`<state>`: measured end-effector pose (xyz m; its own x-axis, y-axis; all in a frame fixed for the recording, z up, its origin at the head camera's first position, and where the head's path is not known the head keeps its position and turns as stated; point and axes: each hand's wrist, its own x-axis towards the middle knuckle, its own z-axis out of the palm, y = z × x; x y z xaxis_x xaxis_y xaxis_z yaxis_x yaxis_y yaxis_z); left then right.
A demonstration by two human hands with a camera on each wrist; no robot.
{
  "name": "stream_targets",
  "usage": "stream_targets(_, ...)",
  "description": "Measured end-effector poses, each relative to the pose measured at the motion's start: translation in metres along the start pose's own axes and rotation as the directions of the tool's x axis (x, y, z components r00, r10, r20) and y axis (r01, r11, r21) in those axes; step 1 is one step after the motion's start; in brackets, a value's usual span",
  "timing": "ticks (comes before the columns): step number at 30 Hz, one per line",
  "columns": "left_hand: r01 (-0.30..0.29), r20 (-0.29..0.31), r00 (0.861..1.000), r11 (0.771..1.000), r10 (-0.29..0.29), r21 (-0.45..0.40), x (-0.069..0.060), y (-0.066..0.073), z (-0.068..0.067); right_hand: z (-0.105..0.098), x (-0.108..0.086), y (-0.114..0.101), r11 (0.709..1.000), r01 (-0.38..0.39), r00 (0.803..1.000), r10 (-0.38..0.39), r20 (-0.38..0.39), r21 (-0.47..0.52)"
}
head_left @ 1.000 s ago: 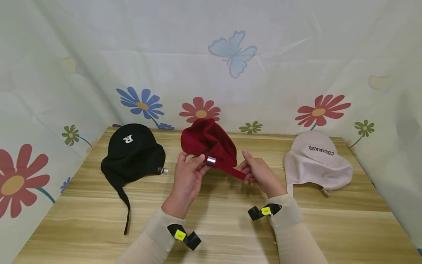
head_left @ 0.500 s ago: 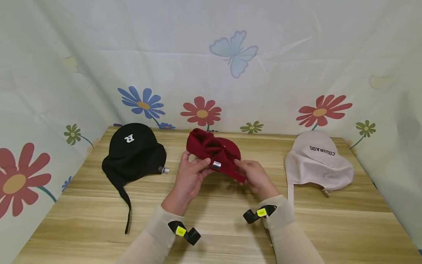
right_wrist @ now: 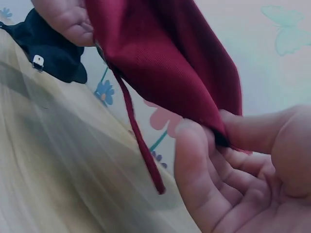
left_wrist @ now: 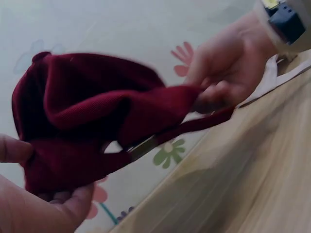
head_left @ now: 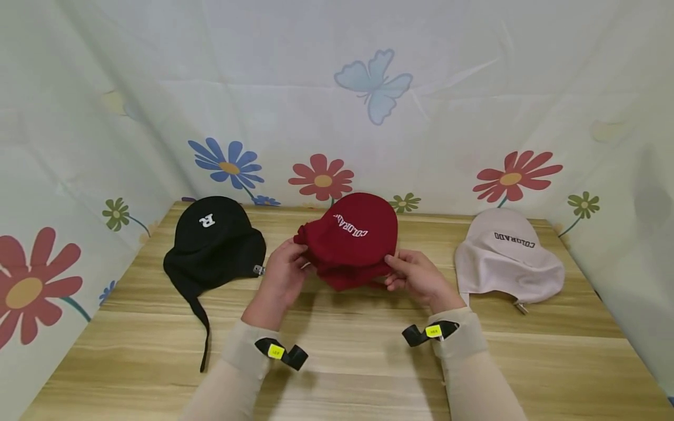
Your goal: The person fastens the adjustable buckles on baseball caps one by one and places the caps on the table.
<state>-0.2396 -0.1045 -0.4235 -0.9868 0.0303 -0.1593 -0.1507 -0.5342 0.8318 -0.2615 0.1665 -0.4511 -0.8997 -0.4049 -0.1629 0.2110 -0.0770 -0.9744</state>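
Red cap (head_left: 363,242) is held above the desk between two hands, its rounded crown toward the head camera and white COLORADO lettering (head_left: 350,225) slanting across it. The cloth is deep red and finely ribbed, bunched into folds near the left hand (head_left: 286,266), whose thumb and fingers are clamped on that edge; the right hand (head_left: 421,278) pinches the opposite edge. The left wrist view shows a small button (left_wrist: 42,57) on top, a metal buckle (left_wrist: 144,147) and the strap (left_wrist: 199,125), while the right wrist view shows its loose end dangling. The desk (head_left: 347,351) has a pale, streaky wood grain; on it lie a black cap (head_left: 210,245) with a white R to the left and a pale pinkish cap (head_left: 500,263) to the right. Whitish curtains (head_left: 263,52) rise behind and at the sides, printed with flowers and a light-blue butterfly (head_left: 375,86). Some fingertips disappear behind the red cloth, the right forearm covers part of the pale cap's strap, both sleeves (head_left: 479,374) run out of the head view, and the left wrist view is dim and slightly blurred.
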Motion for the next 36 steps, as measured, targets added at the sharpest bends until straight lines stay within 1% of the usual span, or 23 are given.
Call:
stream_targets(4,0.071,0.033,0.997,0.996,-0.073,0.055,0.003,0.007,-0.011,-0.005,-0.004,-0.005,0.999,0.045,0.995,-0.044,0.085,-0.017)
stream_targets(6,0.112,0.052,0.992,0.991,-0.116,0.074,0.005,0.01,-0.017,-0.007,-0.006,-0.008,0.997,0.078,0.988,-0.076,0.137,-0.014)
stream_targets(8,0.161,0.053,0.984,0.981,-0.167,0.106,0.009,0.013,-0.02,-0.009,-0.008,-0.009,0.994,0.112,0.975,-0.107,0.195,-0.012)
stream_targets(10,0.21,0.05,0.974,0.964,-0.22,0.165,0.013,0.016,-0.024,-0.011,-0.01,-0.011,0.991,0.132,0.958,-0.125,0.258,-0.009)
stream_targets(12,0.245,0.035,0.965,0.938,-0.261,0.244,0.018,0.018,-0.025,-0.014,-0.011,-0.011,0.99,0.143,0.939,-0.134,0.316,-0.006)
stream_targets(13,0.252,0.028,0.962,0.923,-0.271,0.292,0.021,0.019,-0.026,-0.016,-0.011,-0.011,0.989,0.148,0.93,-0.136,0.34,-0.007)
stream_targets(15,0.249,0.032,0.959,0.892,-0.281,0.377,0.027,0.02,-0.025,-0.019,-0.01,-0.012,0.989,0.147,0.912,-0.134,0.388,-0.003)
stream_targets(16,0.238,0.033,0.961,0.88,-0.275,0.41,0.029,0.02,-0.025,-0.02,-0.009,-0.012,0.99,0.14,0.908,-0.128,0.4,-0.001)
stream_targets(17,0.226,0.036,0.963,0.875,-0.266,0.427,0.032,0.021,-0.025,-0.021,-0.008,-0.013,0.991,0.132,0.908,-0.12,0.402,-0.002)
stream_targets(18,0.213,0.036,0.967,0.875,-0.253,0.434,0.033,0.021,-0.024,-0.022,-0.006,-0.014,0.993,0.122,0.914,-0.109,0.391,-0.009)
stream_targets(19,0.2,0.034,0.971,0.879,-0.238,0.433,0.034,0.021,-0.023,-0.021,-0.004,-0.016,0.994,0.105,0.925,-0.091,0.369,-0.018)
stream_targets(21,0.179,0.021,0.979,0.9,-0.204,0.398,0.037,0.02,-0.022,-0.019,0.0,-0.02,0.998,0.057,0.955,-0.043,0.293,-0.039)
stream_targets(23,0.16,-0.015,0.986,0.927,-0.165,0.338,0.037,0.017,-0.02,-0.016,0.004,-0.023,0.999,0.013,0.981,-0.004,0.195,-0.049)
stream_targets(24,0.152,-0.033,0.988,0.939,-0.15,0.308,0.038,0.015,-0.02,-0.014,0.006,-0.024,0.999,-0.004,0.989,0.012,0.147,-0.051)
stream_targets(26,0.135,-0.059,0.991,0.954,-0.123,0.267,0.039,0.01,-0.019,-0.011,0.009,-0.024,0.999,-0.02,0.997,0.022,0.072,-0.031)
stream_targets(28,0.12,-0.08,0.992,0.957,-0.102,0.263,0.039,0.005,-0.019,-0.009,0.012,-0.023,1.0,-0.005,1.0,0.005,0.005,0.006)
stream_targets(31,0.112,-0.095,0.992,0.948,-0.087,0.298,0.037,-0.003,-0.019,-0.005,0.015,-0.019,0.999,0.018,0.994,-0.013,-0.111,0.042)
stream_targets(33,0.109,-0.104,0.991,0.938,-0.079,0.33,0.036,-0.008,-0.018,-0.003,0.017,-0.016,0.999,0.029,0.981,-0.021,-0.193,0.037)
stream_targets(36,0.101,-0.106,0.992,0.93,-0.067,0.354,0.035,-0.012,-0.017,0.001,0.019,-0.011,1.0,0.027,0.954,-0.025,-0.298,0.002)
